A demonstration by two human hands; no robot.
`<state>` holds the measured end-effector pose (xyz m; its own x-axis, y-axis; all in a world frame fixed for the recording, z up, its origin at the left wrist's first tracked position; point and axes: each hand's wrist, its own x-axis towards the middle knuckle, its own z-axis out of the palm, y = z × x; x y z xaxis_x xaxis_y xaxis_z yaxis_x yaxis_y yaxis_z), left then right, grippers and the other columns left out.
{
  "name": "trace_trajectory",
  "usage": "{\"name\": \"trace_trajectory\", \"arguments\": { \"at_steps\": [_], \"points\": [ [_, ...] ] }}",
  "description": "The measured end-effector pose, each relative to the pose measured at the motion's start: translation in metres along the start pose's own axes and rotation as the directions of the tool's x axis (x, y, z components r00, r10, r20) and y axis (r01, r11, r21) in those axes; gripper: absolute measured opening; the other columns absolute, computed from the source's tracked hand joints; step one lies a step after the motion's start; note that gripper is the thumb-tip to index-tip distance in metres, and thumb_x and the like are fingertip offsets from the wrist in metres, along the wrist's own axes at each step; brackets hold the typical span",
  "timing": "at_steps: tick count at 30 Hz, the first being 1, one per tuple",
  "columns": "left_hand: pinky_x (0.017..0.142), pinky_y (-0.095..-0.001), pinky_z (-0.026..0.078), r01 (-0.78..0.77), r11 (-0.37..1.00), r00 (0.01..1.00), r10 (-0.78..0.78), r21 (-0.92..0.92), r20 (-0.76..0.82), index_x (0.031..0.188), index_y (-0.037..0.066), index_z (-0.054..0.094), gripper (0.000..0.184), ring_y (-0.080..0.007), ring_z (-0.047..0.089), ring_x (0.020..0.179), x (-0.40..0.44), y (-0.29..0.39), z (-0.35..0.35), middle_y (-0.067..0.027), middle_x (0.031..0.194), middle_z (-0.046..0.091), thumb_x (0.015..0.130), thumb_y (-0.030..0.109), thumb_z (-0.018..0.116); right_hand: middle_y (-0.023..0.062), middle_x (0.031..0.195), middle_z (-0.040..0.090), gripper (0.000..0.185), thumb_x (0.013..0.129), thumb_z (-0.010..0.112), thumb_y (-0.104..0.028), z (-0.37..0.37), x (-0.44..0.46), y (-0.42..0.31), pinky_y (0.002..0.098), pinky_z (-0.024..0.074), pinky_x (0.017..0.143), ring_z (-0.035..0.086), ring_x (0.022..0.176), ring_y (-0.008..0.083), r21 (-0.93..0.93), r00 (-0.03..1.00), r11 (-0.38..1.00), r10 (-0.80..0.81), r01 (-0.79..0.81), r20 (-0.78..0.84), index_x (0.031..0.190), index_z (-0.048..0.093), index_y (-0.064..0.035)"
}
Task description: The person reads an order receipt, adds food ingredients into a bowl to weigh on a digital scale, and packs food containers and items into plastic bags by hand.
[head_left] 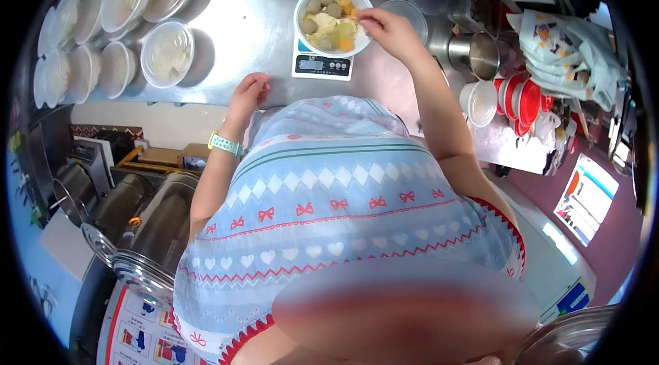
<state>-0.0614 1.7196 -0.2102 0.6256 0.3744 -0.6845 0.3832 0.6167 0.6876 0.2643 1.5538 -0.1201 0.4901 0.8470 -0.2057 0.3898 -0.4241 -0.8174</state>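
A white round bowl (299, 22) stands on a small digital kitchen scale (322, 67). Inside it are several greyish-brown balls (314, 6), pale yellow pieces and orange chunks (346, 43). My right hand (390, 30) reaches over the bowl's right rim, fingertips pinched at an orange food piece (353, 14). My left hand (248, 94) is at the counter's front edge, left of the scale, loosely curled with fingers apart and holding nothing.
Several plastic bowls with pale contents (167, 53) line the steel counter (237, 29) on the left. Clear lids (405, 18), a metal pot (474, 55), red lids (527, 101) and plastic bags (566, 56) are to the right. Tall metal canisters (165, 221) stand below left.
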Motion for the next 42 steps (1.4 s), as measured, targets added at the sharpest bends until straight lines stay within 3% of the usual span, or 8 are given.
{"name": "trace_trajectory", "arguments": {
  "at_steps": [3,6,8,14,24,30,34,42],
  "points": [
    [0.069,-0.0216,0.044,-0.075,0.996,0.996,0.073,0.052,0.049,0.106,0.009,0.062,0.017,-0.0079,0.053,0.074,0.004,0.005,0.009,0.001,0.087,0.059,0.097,0.015,0.049,0.0059,0.083,0.066,0.021,0.093,0.061,-0.021,-0.009,-0.047,0.0,0.0255,0.0492,0.07,0.059,0.072,0.011,0.268,0.951,0.959,0.166,-0.094,-0.262,0.108,0.066,-0.0059],
    [0.072,-0.0225,0.046,-0.119,0.991,0.986,0.11,0.068,0.128,0.108,0.01,0.06,0.017,-0.0089,0.055,0.076,0.016,-0.004,0.014,0.0007,0.087,0.059,0.098,0.016,0.048,0.0028,0.078,0.063,0.019,0.095,0.059,-0.022,-0.009,-0.092,0.033,0.0243,0.0472,0.067,0.057,0.07,0.0091,0.369,0.894,0.912,0.308,-0.179,-0.327,0.099,0.065,-0.0038],
    [0.072,-0.0233,0.047,-0.095,0.992,0.988,0.083,0.084,0.133,0.108,0.01,0.06,0.017,-0.0097,0.055,0.075,0.014,0.002,0.033,0.0002,0.086,0.058,0.098,0.017,0.048,0.0017,0.074,0.06,0.018,0.095,0.057,-0.021,-0.009,-0.115,0.059,0.0265,0.045,0.062,0.054,0.067,0.01,0.203,0.898,0.943,0.316,-0.262,-0.305,0.092,0.062,-0.0034],
    [0.074,-0.026,0.048,-0.109,0.984,0.97,0.074,0.143,0.23,0.105,0.01,0.059,0.018,-0.0118,0.057,0.078,0.007,0.002,0.084,-0.0009,0.088,0.059,0.097,0.024,0.05,0.0057,0.076,0.056,0.017,0.092,0.054,-0.016,0.003,-0.153,0.087,0.0305,0.0435,0.057,0.052,0.061,0.0138,0.409,0.859,0.911,0.25,-0.052,-0.447,0.084,0.06,-0.0024],
    [0.074,-0.0274,0.049,-0.01,0.986,0.969,-0.031,0.164,0.246,0.104,0.01,0.06,0.016,-0.0138,0.057,0.081,-0.007,-0.015,0.126,-0.0021,0.091,0.058,0.097,0.019,0.049,0.0029,0.066,0.056,0.021,0.091,0.051,-0.019,-0.016,-0.19,0.119,0.0288,0.0443,0.056,0.054,0.06,0.0128,0.38,0.872,0.895,0.366,-0.235,-0.324,0.077,0.057,-0.0048],
    [0.077,-0.0288,0.049,-0.048,0.994,0.981,0.03,0.094,0.19,0.109,0.01,0.06,0.02,-0.015,0.056,0.084,-0.01,-0.023,0.133,-0.0033,0.094,0.057,0.096,0.022,0.051,0.0029,0.075,0.056,0.015,0.092,0.044,-0.008,-0.018,-0.194,0.116,0.0267,0.05,0.061,0.056,0.066,0.0119,0.486,0.885,0.866,0.312,-0.116,-0.345,0.086,0.057,-0.0041],
    [0.076,-0.0276,0.049,-0.047,0.998,0.987,0.04,0.042,0.157,0.106,0.014,0.059,0.014,-0.0119,0.056,0.081,-0.014,-0.02,0.137,0.0008,0.092,0.057,0.098,0.019,0.05,0.0033,0.077,0.057,0.015,0.091,0.042,-0.006,-0.023,-0.193,0.13,0.0264,0.0506,0.062,0.057,0.068,0.0121,0.458,0.909,0.864,0.346,-0.212,-0.232,0.088,0.057,-0.0041],
    [0.076,-0.0278,0.048,-0.019,1.0,0.988,0.016,0.016,0.155,0.104,0.014,0.059,0.012,-0.0112,0.055,0.081,-0.019,-0.023,0.146,0.002,0.092,0.056,0.098,0.019,0.05,0.0014,0.08,0.058,0.012,0.096,0.053,-0.015,-0.029,-0.189,0.131,0.0256,0.0497,0.063,0.056,0.068,0.0099,0.596,0.906,0.793,0.336,-0.125,-0.258,0.094,0.057,-0.0036]
  ]
}}
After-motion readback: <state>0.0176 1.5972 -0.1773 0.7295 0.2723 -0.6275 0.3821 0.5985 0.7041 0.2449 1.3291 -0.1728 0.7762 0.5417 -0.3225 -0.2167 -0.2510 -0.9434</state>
